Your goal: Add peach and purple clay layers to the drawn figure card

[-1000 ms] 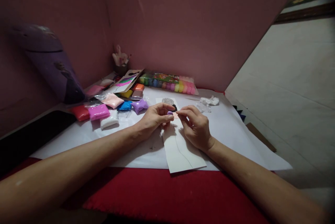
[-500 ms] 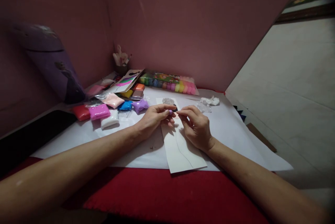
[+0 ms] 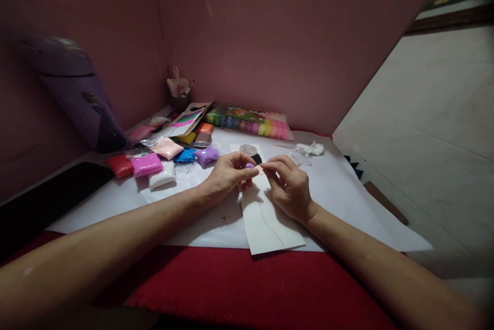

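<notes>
The left hand (image 3: pixel 226 175) pinches a purple lump (image 3: pixel 249 166) between thumb and fingers, over the card (image 3: pixel 270 222). Just beside it, the right hand (image 3: pixel 291 188) has thumb and fingertips drawn together; I cannot tell whether they grip anything. To the card's left, clear bags (image 3: pixel 147 164) hold soft stuff in red, pink, white, peach, blue and purple, 1 colour each. Behind, a long pack (image 3: pixel 243 114) holds many coloured pieces (image 3: pixel 252 127); a dark cup (image 3: pixel 179 101) holds pale upright items (image 3: pixel 175 84).
</notes>
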Tool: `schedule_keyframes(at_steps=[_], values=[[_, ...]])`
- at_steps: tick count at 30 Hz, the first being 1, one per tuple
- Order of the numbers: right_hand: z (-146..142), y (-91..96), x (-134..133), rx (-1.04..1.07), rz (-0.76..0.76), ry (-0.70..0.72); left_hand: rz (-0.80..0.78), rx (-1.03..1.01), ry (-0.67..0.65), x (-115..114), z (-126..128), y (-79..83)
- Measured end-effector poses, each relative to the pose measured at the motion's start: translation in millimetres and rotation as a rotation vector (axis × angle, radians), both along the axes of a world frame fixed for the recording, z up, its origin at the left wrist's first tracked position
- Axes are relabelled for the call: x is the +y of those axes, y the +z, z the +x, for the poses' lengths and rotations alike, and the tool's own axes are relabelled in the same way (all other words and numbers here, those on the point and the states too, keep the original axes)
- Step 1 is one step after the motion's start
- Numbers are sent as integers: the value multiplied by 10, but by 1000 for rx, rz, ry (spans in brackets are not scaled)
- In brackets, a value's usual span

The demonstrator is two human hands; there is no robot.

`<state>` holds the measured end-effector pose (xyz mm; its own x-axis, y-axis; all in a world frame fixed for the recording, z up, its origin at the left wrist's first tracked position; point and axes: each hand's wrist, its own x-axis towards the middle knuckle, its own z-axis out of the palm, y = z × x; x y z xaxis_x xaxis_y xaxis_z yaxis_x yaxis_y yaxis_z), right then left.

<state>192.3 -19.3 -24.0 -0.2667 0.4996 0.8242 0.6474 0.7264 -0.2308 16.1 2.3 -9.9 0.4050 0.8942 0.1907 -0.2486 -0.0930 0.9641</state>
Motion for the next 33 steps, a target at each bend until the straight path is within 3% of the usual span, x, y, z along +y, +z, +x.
schedule_keyframes(at_steps=[7, 19, 33], values=[[-7, 15, 19, 87, -5, -3, -10, 45, 32, 13, 14, -8], [33, -12, 101, 313, -113, -73, -5, -8, 252, 43, 0, -21], [8, 29, 63, 218, -48, -58, -14, -52, 195, 45, 6, -28]])
